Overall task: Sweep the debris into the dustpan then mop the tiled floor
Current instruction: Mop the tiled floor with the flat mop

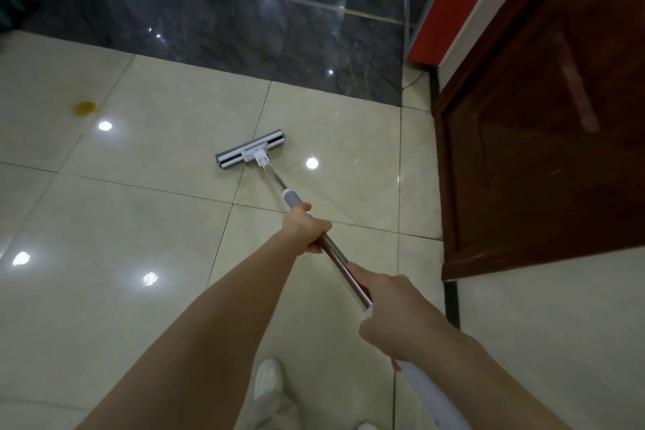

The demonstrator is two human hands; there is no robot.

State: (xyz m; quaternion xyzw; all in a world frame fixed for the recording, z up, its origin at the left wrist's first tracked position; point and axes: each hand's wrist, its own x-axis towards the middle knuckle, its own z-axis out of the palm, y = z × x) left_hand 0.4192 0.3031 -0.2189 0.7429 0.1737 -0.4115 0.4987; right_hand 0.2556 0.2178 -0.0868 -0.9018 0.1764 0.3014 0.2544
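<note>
Cream tiled floor [139, 220] bears the mop [252, 150], both hands [307, 232] gripping its handle behind.

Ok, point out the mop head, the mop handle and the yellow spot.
mop head [252, 150]: head view, white centre bracket.
mop handle [340, 263]: head view, bare metal shaft.
yellow spot [84, 108]: head view, its middle.

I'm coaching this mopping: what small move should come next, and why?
Probably sweep the mop head leftward toward the yellow spot: left hand and right hand grip the handle, the head lies flat on the tile, with the spot to its left.
</note>
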